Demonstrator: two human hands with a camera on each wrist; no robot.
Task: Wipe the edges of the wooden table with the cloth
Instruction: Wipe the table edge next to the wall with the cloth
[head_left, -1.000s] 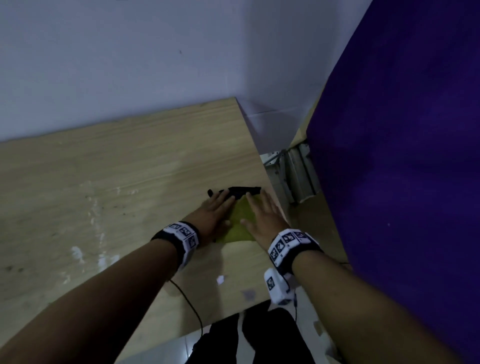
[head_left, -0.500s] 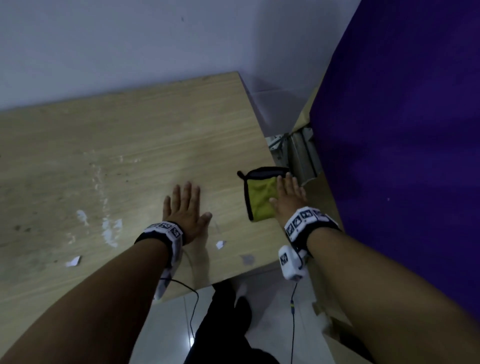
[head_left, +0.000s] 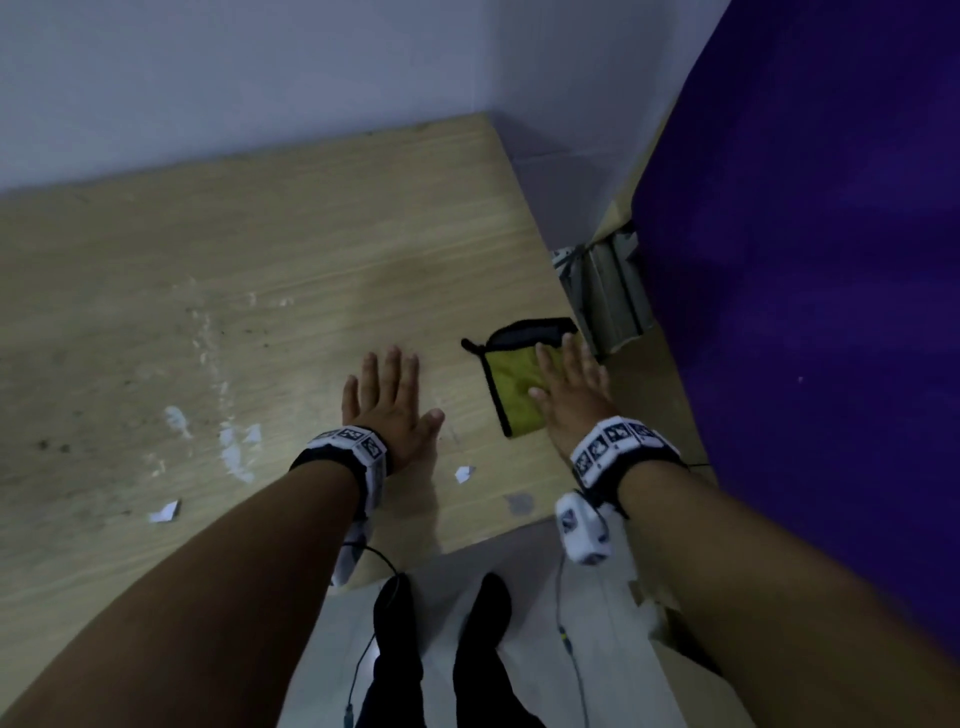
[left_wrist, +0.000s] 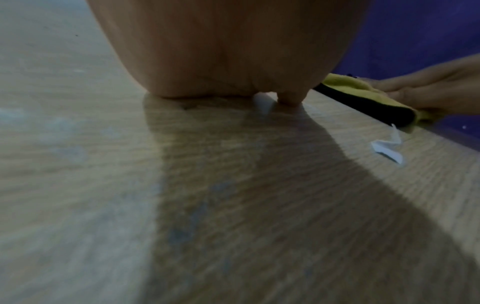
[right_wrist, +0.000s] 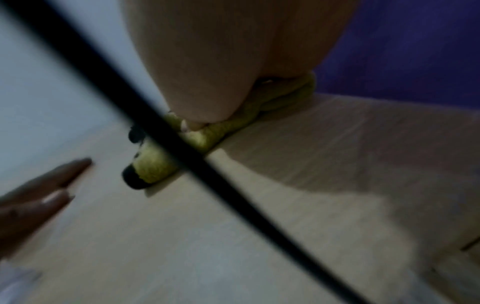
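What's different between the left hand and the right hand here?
The left hand lies flat on the bare table, while the right hand presses on the cloth. The left hand sits further in from the table's side edge; the right hand is right at that edge. Both hands have straight fingers, palms down, and wear a patterned wristband.

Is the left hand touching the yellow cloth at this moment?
Apart. In the head view the left hand lies flat on the wooden table, with bare wood between it and the cloth under the right hand.
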